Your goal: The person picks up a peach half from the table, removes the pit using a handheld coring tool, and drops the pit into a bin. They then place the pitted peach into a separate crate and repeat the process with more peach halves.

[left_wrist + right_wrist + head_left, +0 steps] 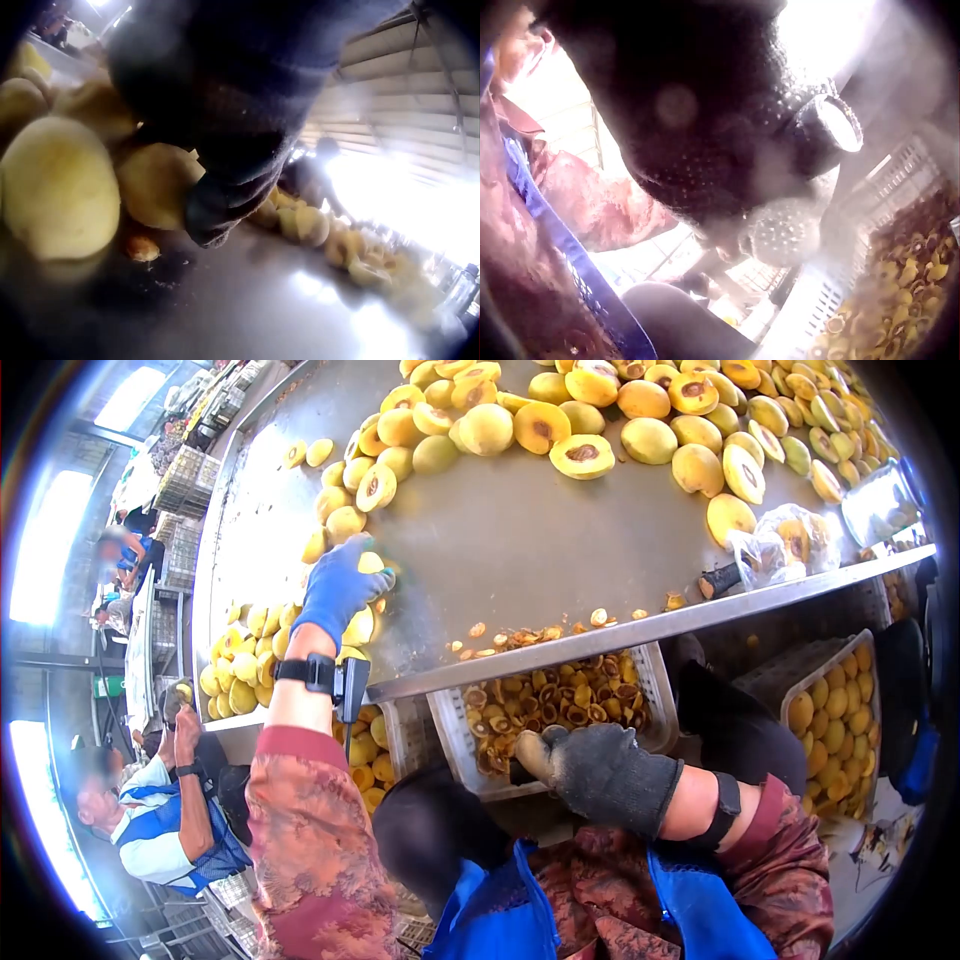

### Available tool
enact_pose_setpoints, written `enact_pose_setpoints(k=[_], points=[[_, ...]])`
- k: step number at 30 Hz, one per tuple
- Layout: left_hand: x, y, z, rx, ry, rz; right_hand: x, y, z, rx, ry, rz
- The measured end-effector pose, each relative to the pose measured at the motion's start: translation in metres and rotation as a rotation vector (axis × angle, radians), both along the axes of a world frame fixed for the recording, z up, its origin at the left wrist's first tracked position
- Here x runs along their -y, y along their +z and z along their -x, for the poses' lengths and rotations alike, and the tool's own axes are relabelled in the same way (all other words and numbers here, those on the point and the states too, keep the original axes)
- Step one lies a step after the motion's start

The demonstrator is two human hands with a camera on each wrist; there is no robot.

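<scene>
In the head view my left hand [342, 592], in a blue glove, pinches a yellow fruit [370, 562] at the table's left side. The left wrist view has the gloved fingers [217, 214] bent against a fruit [159, 186], beside a larger whole one [61, 189]. My right hand [615, 778], in a dark grey glove, is curled above a white crate [655, 695] of dark fruit scraps. From that fist [705, 120] a short cylindrical handle [806, 142] with a bright round end sticks out in the right wrist view; its other end is hidden.
Halved and whole fruits [487, 430] spread across the metal table [520, 530]. Near its front edge are small scraps [540, 635], a clear plastic bag [785, 550] and a dark handle [718, 580]. A fruit crate [830, 720] stands at right; another person [175, 820] works at left.
</scene>
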State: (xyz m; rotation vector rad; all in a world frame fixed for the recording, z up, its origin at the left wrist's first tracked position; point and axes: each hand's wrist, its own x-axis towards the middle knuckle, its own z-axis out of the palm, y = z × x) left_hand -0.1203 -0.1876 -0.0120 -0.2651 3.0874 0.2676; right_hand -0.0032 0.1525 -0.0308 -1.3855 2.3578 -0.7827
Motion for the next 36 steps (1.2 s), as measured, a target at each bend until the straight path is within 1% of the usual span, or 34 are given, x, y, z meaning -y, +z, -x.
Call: enact_pose_setpoints(k=[1,3,5,6,7,8,10,11,14,15,16,18,21,22,24,26,27,28,31,33,34,36], points=[[-0.006,0.003,-0.004,-0.036,0.038,-0.047,0.000,0.003,0.001,0.051,-0.024,0.050],[-0.010,0.007,-0.014,-0.144,0.062,-0.691,0.000,0.009,0.005,0.161,-0.070,0.155],[-0.035,0.035,-0.038,-0.157,0.179,-1.353,-0.001,0.016,0.008,0.352,-0.108,0.325],[-0.040,0.033,-0.048,-0.274,0.096,-1.521,-0.001,0.019,0.010,0.445,-0.123,0.411],[-0.054,0.038,-0.060,-0.268,0.119,-1.614,-0.001,0.023,0.011,0.511,-0.147,0.396],[-0.070,0.044,-0.071,-0.261,0.143,-1.707,0.001,0.022,0.011,0.527,-0.156,0.430],[-0.098,0.049,-0.087,-0.214,0.265,-1.966,0.005,0.017,0.013,0.562,-0.179,0.495],[-0.109,0.047,-0.093,-0.182,0.330,-2.096,0.006,0.017,0.015,0.523,-0.169,0.586],[-0.135,0.035,-0.107,-0.178,0.346,-2.086,0.012,0.012,0.015,0.420,-0.274,0.642],[-0.147,0.031,-0.111,-0.217,0.377,-1.988,0.011,0.011,0.015,0.403,-0.298,0.576],[-0.159,0.029,-0.111,-0.269,0.375,-1.892,0.010,0.010,0.016,0.400,-0.304,0.596],[-0.175,0.027,-0.112,-0.312,0.375,-1.844,0.010,0.004,0.019,0.395,-0.315,0.641],[-0.181,0.017,-0.113,-0.324,0.293,-1.782,0.013,0.001,0.021,0.264,-0.375,0.630],[-0.183,0.016,-0.112,-0.323,0.288,-1.817,0.013,0.000,0.021,0.231,-0.390,0.631],[-0.186,0.016,-0.112,-0.324,0.282,-1.887,0.025,-0.021,0.020,0.270,-0.417,0.596],[-0.183,0.010,-0.112,-0.334,0.205,-1.868,0.027,-0.034,0.016,0.266,-0.431,0.558],[-0.182,0.008,-0.112,-0.339,0.167,-1.858,0.023,-0.022,0.015,0.243,-0.434,0.537],[-0.181,0.008,-0.114,-0.347,0.175,-1.820,0.021,-0.016,0.015,0.220,-0.437,0.516],[-0.180,0.007,-0.118,-0.376,0.182,-1.710,0.028,-0.027,0.009,0.252,-0.425,0.550],[-0.179,0.005,-0.120,-0.414,0.156,-1.644,0.027,-0.022,0.007,0.261,-0.407,0.557],[-0.178,0.006,-0.121,-0.416,0.124,-1.642,0.026,-0.018,0.009,0.259,-0.398,0.562],[-0.175,0.009,-0.121,-0.421,0.054,-1.636,0.025,-0.014,0.014,0.345,-0.335,0.607]])
